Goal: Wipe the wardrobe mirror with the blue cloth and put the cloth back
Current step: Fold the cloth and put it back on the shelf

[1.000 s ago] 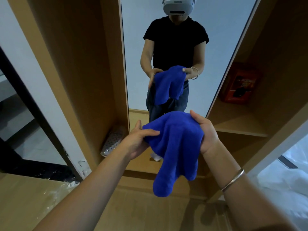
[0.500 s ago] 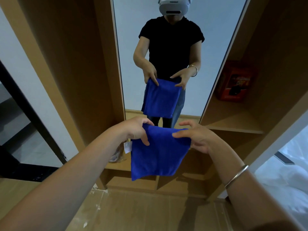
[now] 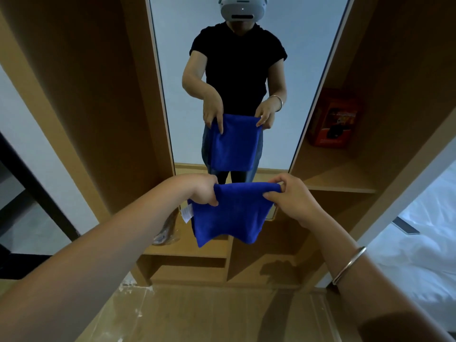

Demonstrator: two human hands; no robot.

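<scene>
The blue cloth (image 3: pixel 230 213) hangs folded in front of me, with a white tag at its left edge. My left hand (image 3: pixel 201 190) pinches its upper left corner and my right hand (image 3: pixel 291 196) pinches the upper right corner, a silver bangle on that wrist. Straight ahead stands the tall wardrobe mirror (image 3: pixel 177 70), set between wooden panels. It reflects a person in a black shirt holding the same cloth. The cloth is apart from the glass, held below the mirror's lower edge.
Open wooden shelves flank the mirror. A red box (image 3: pixel 333 119) sits on the right shelf. A plastic-wrapped item (image 3: pixel 165 230) lies on the low left shelf behind my arm. White bedding (image 3: pixel 419 243) is at the right, and a wooden floor lies below.
The bunched cloth has been shaken out and folded flat, held by its top corners. Both hands have spread slightly apart and lowered a little in front of the shelves.
</scene>
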